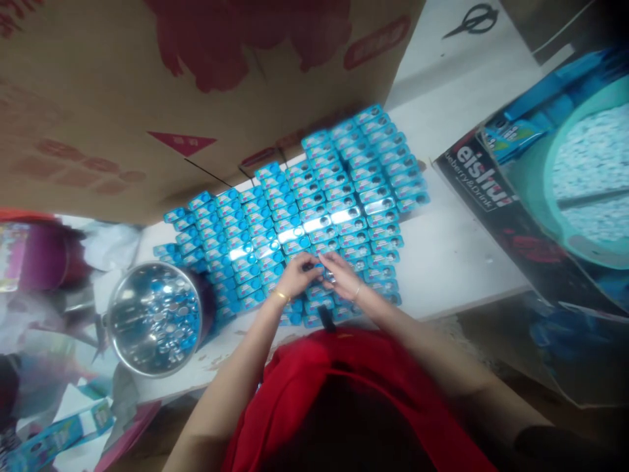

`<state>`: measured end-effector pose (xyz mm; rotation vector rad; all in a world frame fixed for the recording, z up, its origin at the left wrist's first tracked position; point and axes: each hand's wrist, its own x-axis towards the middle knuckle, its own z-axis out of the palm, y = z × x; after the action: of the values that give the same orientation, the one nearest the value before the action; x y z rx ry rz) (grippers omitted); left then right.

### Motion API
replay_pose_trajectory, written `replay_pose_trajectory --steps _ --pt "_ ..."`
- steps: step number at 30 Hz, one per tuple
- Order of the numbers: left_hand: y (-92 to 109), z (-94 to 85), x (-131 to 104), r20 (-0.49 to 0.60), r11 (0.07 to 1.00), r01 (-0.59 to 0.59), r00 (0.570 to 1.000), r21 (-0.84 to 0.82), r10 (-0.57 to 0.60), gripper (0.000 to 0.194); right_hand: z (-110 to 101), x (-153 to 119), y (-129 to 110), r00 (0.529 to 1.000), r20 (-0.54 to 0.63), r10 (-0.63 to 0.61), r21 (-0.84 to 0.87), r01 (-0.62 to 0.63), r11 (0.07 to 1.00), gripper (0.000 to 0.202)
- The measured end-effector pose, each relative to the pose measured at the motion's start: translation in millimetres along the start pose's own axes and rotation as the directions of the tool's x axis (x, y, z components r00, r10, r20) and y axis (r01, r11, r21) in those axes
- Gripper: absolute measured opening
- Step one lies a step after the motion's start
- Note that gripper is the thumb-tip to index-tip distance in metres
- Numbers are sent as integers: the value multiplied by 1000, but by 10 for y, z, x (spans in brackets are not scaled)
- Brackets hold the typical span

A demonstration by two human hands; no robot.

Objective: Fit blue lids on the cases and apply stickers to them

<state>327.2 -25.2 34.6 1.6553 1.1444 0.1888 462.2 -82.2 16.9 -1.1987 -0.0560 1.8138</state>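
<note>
Many small blue tins (295, 216) stand in tight rows across the white table. My left hand (297, 275) and my right hand (340, 275) meet above the front rows, their fingertips almost touching. A small shiny item (329, 275) shows at the fingers of my right hand; blur hides its exact shape. The fingers of my left hand are bent together beside it, and whatever they hold is too small to name.
A metal pot (114, 321) with shiny round pieces stands at the left. Behind the tins rises a large cardboard box (122, 98). At right a dark box (484, 190) holds a green basin (550, 190) of white pieces. Scissors (474, 23) lie at the back.
</note>
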Motion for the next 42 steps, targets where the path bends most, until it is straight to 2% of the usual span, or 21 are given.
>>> replay_pose_trajectory --steps 2,4,6,7,10,13,16,19,21,23,25,27,28,30,33,35,37,39,42 --pt "-90 27 -71 -114 996 83 990 -25 -86 8 11 -13 29 1000 -12 16 12 -15 1000 40" --pt "-179 12 -36 -251 980 199 949 5 -192 8 -2 -37 47 999 -4 39 39 -39 998 33" --pt "-236 -32 79 -345 941 321 900 105 -268 10 -37 -69 49 997 16 72 61 -73 995 26" --pt "-245 -58 153 -359 910 374 886 180 -294 10 -61 -86 46 996 29 88 63 -90 994 24" --pt "-208 -130 379 -265 780 463 885 420 -383 15 -137 -124 35 992 45 122 32 -124 992 26" --pt "-149 -169 540 -151 666 467 867 581 -476 25 -190 -139 40 993 36 116 -25 -115 993 29" --pt "-144 -187 617 -153 599 474 849 646 -506 36 -189 -145 45 997 27 77 -76 -74 994 32" --pt "-157 -203 613 -183 571 491 840 658 -511 43 -134 -157 25 998 10 61 -88 -60 994 33" --pt "-138 -201 550 -208 575 489 850 656 -485 41 -94 -168 0 998 3 58 -73 -58 996 33" --pt "-89 -166 423 -222 653 436 895 619 -387 34 -68 -182 -20 998 -4 62 -58 -63 996 33" --pt "-27 -91 238 -166 824 282 959 492 -230 29 -58 -197 -21 998 -12 69 -52 -69 996 31" --pt "22 11 32 -67 957 80 996 278 -63 27 -51 -210 3 997 -15 69 -41 -70 997 28" --pt "34 61 -62 -29 984 10 1000 178 -5 25 -44 -218 22 997 -19 70 -32 -70 997 27" --pt "24 137 -200 -19 997 -40 999 70 42 14 -21 -236 68 997 -30 73 -15 -74 997 28" --pt "-80 144 -265 -155 998 53 987 31 -47 6 1 -278 123 995 -8 101 -2 -101 995 29" --pt "-179 88 -244 -268 985 170 950 22 -158 8 -25 -316 140 989 18 146 23 -146 989 20" --pt "-262 29 -207 -336 957 281 911 78 -240 8 -89 -361 152 978 28 206 88 -207 974 11" --pt "-307 6 -170 -343 917 340 903 206 -258 6 -174 -408 167 969 43 242 158 -246 956 10" --pt "-299 54 -107 -296 858 340 926 385 -234 6 -285 -471 202 969 77 234 153 -243 958 10"
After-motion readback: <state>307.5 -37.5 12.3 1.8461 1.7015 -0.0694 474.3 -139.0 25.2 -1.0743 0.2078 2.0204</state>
